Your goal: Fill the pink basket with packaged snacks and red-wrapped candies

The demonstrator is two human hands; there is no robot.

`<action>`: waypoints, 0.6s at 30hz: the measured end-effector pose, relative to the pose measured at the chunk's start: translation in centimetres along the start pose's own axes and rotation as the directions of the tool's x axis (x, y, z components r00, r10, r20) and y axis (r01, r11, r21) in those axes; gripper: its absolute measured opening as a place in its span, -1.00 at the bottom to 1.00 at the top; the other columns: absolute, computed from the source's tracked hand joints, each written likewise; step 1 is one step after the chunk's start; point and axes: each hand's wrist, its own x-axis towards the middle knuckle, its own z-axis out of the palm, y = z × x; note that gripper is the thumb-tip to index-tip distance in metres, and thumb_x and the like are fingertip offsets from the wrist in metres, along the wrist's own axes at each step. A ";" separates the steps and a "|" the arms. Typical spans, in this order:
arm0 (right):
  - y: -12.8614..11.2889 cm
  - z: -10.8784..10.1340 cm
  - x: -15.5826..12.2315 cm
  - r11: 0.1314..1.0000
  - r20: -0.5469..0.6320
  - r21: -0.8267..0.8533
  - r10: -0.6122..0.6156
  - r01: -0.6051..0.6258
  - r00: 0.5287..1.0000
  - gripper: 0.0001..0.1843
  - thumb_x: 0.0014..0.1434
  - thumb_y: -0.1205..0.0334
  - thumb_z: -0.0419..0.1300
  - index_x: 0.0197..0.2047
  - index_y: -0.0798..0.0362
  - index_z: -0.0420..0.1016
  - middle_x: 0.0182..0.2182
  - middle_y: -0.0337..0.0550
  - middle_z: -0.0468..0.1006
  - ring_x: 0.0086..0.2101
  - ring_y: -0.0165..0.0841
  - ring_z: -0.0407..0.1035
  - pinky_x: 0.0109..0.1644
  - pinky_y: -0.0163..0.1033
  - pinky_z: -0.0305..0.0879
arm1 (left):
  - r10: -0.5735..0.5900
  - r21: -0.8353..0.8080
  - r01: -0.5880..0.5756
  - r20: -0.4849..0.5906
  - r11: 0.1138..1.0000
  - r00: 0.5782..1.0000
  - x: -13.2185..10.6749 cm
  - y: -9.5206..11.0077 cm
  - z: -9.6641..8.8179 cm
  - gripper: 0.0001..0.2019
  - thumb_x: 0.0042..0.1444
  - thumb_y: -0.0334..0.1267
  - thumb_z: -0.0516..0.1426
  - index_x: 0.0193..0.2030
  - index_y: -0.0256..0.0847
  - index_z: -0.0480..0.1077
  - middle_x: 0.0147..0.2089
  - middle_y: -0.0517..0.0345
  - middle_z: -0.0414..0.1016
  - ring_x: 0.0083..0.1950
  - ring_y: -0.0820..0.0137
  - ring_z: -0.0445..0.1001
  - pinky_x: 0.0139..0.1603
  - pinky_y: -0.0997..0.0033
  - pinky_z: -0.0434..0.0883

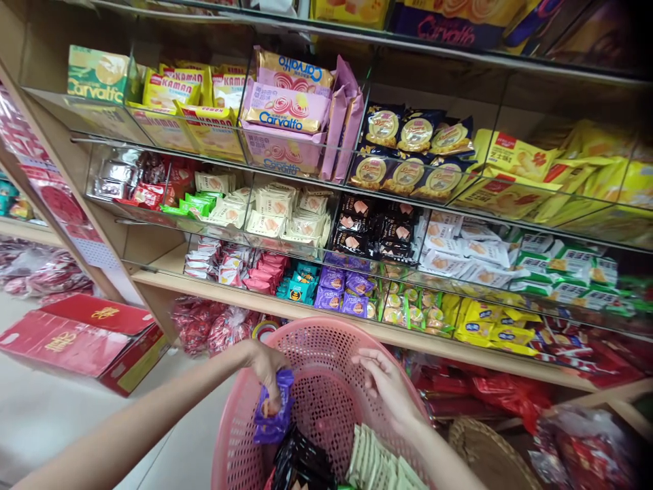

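Observation:
A pink perforated plastic basket (232, 408) is in front of me at the bottom of the view. My left hand (268, 367) reaches over its left side, fingers closed on purple snack packets (273, 412). Below them, inside the basket, lie black packets (303, 456), and a row of cream packets (380, 459) rests on the right. My right hand (382, 381) hovers over the basket's right side, its fingers loosely bent and apart, with nothing in them. More purple packets (341, 289) lie on the lowest shelf, just beyond the rim.
Shelves with clear dividers hold lilac biscuit packs (286, 109), navy packs (418, 129) and yellow packs (490, 323). At left on the floor sits a red carton (76, 340). Bagged red goods (219, 327) lie under the shelf; a woven basket (484, 449) stands at lower right.

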 end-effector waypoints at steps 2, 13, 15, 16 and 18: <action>0.1 -0.3 -0.1 1.000 -0.002 0.005 0.002 -0.002 1.000 -0.67 -0.04 0.08 0.23 -0.21 0.05 0.38 -0.24 -0.12 0.52 -0.62 -0.57 0.15 -0.64 -0.41 -0.01 | -0.064 0.149 0.052 0.075 0.987 0.995 0.7 0.4 0.3 -0.74 -0.28 -0.16 0.32 -0.42 -0.25 0.50 -0.52 0.20 0.52 -0.43 0.32 0.43 -0.26 0.21 0.39; 0.9 -0.6 -0.6 1.000 0.012 -0.003 0.023 -0.023 1.000 -0.69 -0.03 0.12 0.20 -0.21 0.06 0.36 -0.33 -0.14 0.52 -0.62 -0.54 0.17 -0.65 -0.41 -0.03 | -0.034 0.222 -0.020 0.236 0.975 0.971 2.9 -0.9 0.8 -0.64 -0.27 -0.13 0.32 -0.28 -0.24 0.52 -0.54 0.18 0.52 -0.45 0.24 0.48 -0.28 0.12 0.45; 1.0 -0.5 -0.6 0.999 0.012 -0.004 0.032 -0.032 0.999 -0.69 -0.04 0.12 0.20 -0.22 0.07 0.36 -0.34 -0.14 0.52 -0.63 -0.55 0.16 -0.66 -0.41 -0.03 | -0.038 0.206 -0.006 0.209 0.979 0.977 3.0 -1.4 0.9 -0.63 -0.31 -0.12 0.33 -0.31 -0.26 0.52 -0.54 0.18 0.52 -0.44 0.23 0.48 -0.25 0.11 0.45; 1.1 -0.4 -0.6 0.999 0.013 -0.003 0.033 -0.033 0.999 -0.69 -0.04 0.11 0.20 -0.22 0.07 0.36 -0.35 -0.14 0.53 -0.64 -0.55 0.17 -0.66 -0.41 -0.04 | -0.042 0.204 0.003 0.187 0.979 0.981 3.0 -1.6 1.0 -0.63 -0.32 -0.13 0.33 -0.33 -0.27 0.52 -0.53 0.17 0.53 -0.44 0.23 0.48 -0.24 0.10 0.44; 1.2 -0.4 -0.6 1.000 0.018 -0.004 0.028 -0.028 0.999 -0.68 -0.04 0.11 0.21 -0.21 0.07 0.36 -0.36 -0.14 0.53 -0.63 -0.55 0.17 -0.66 -0.42 -0.03 | 0.000 0.226 -0.021 0.090 0.974 0.996 3.0 -2.1 1.1 -0.62 -0.36 -0.13 0.34 -0.35 -0.29 0.51 -0.52 0.15 0.53 -0.45 0.24 0.46 -0.24 0.07 0.43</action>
